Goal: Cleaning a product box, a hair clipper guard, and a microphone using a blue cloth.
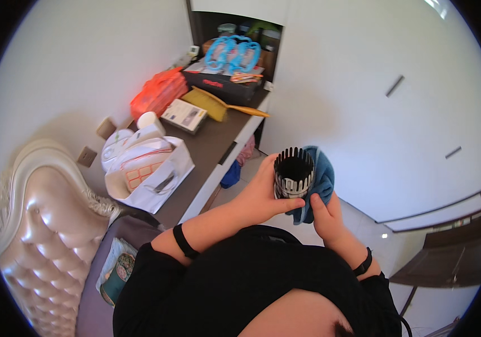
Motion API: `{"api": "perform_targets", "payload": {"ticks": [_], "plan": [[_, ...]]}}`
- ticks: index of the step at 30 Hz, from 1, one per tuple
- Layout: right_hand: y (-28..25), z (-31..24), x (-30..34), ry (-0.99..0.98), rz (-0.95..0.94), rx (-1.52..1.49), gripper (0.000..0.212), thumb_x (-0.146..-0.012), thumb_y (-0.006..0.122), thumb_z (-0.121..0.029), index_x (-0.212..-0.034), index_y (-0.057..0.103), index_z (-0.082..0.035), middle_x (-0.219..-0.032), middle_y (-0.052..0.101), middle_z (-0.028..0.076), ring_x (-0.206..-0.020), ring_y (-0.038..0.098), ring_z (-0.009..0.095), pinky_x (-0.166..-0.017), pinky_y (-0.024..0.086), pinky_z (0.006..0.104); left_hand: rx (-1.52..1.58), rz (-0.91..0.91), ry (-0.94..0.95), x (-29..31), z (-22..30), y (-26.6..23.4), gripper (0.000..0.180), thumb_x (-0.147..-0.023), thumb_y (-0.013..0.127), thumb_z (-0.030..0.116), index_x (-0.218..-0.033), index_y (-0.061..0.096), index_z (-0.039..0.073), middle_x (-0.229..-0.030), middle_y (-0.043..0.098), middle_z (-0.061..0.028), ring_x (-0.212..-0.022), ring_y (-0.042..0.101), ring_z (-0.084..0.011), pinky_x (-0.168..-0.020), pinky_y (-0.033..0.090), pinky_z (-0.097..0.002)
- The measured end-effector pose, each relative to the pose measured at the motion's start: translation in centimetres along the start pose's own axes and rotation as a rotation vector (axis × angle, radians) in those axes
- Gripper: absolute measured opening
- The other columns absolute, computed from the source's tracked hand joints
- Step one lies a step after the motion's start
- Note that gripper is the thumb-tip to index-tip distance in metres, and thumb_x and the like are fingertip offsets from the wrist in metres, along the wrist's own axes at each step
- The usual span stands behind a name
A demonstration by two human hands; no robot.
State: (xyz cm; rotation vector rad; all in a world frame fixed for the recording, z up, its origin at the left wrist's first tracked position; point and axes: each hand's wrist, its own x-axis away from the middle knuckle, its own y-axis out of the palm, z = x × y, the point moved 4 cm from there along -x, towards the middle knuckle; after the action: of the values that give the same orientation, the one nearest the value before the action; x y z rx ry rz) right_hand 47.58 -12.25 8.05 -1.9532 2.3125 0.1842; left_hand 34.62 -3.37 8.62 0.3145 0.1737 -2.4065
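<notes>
In front of my chest, my left hand is wrapped around a black, cup-like cylinder with a ring of upright prongs around its top. The inside looks dark, and a shiny pale patch shows on its near side. My right hand grips a blue cloth, pressed against the cylinder's right side. Part of the cloth is bunched behind and below the cylinder. The fingers of both hands are partly hidden behind what they hold.
Left of me, a dark desk bears a white paper bag, a boxed item, a yellow brush, a red plastic bag and a black box. A tufted headboard stands lower left; white cabinet doors rise ahead.
</notes>
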Motion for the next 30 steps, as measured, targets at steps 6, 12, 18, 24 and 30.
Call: {"api": "perform_targets", "payload": {"ticks": [6, 12, 18, 24, 30], "plan": [[-6.4, -3.1, 4.6, -0.304, 0.142, 0.455, 0.044, -0.084, 0.051, -0.012, -0.122, 0.040, 0.008, -0.120, 0.046, 0.023, -0.112, 0.046, 0.034, -0.095, 0.034, 0.0370, -0.152, -0.125, -0.013, -1.8, -0.5, 7.5, 0.081, -0.062, 0.082, 0.016, -0.128, 0.035, 0.002, -0.124, 0.044, -0.0102, -0.118, 0.041, -0.0187, -0.099, 0.032, -0.0331], [-10.5, -0.7, 8.5, -0.135, -0.026, 0.492, 0.042, -0.084, 0.050, -0.013, -0.120, 0.042, 0.008, -0.121, 0.046, 0.021, -0.112, 0.046, 0.034, -0.095, 0.034, 0.0365, 0.232, -0.058, -0.013, -0.9, -2.7, 12.3, 0.074, -0.070, 0.076, 0.013, -0.130, 0.033, 0.003, -0.121, 0.044, -0.0098, -0.113, 0.045, -0.0197, -0.097, 0.037, -0.0363], [-12.2, 1.8, 10.6, 0.090, 0.060, 0.118, 0.042, -0.086, 0.049, -0.015, -0.121, 0.042, 0.006, -0.124, 0.045, 0.017, -0.114, 0.043, 0.026, -0.097, 0.032, 0.0351, 0.489, -0.037, -0.108, 0.4, -3.7, 15.2, 0.065, -0.087, 0.057, 0.018, -0.134, 0.016, 0.002, -0.121, 0.042, -0.0115, -0.111, 0.045, -0.0203, -0.096, 0.035, -0.0343], [-13.7, 1.1, 11.6, -0.078, 0.045, 0.443, 0.044, -0.081, 0.057, -0.014, -0.120, 0.046, 0.005, -0.127, 0.041, 0.023, -0.117, 0.042, 0.036, -0.097, 0.033, 0.0376, 0.353, -0.052, -0.248, 0.9, -5.1, 16.3, 0.056, -0.091, 0.049, 0.024, -0.135, 0.023, 0.001, -0.133, 0.037, -0.0096, -0.122, 0.036, -0.0178, -0.102, 0.026, -0.0339], [-13.0, 0.6, 12.0, -0.355, -0.121, 0.719, 0.052, -0.075, 0.064, -0.013, -0.121, 0.046, 0.004, -0.130, 0.036, 0.025, -0.118, 0.040, 0.040, -0.098, 0.033, 0.0421, 0.486, 0.143, -0.278, 0.9, -4.6, 17.4, 0.058, -0.084, 0.057, 0.009, -0.131, 0.024, 0.002, -0.116, 0.048, -0.0090, -0.113, 0.044, -0.0148, -0.096, 0.036, -0.0334]]}}
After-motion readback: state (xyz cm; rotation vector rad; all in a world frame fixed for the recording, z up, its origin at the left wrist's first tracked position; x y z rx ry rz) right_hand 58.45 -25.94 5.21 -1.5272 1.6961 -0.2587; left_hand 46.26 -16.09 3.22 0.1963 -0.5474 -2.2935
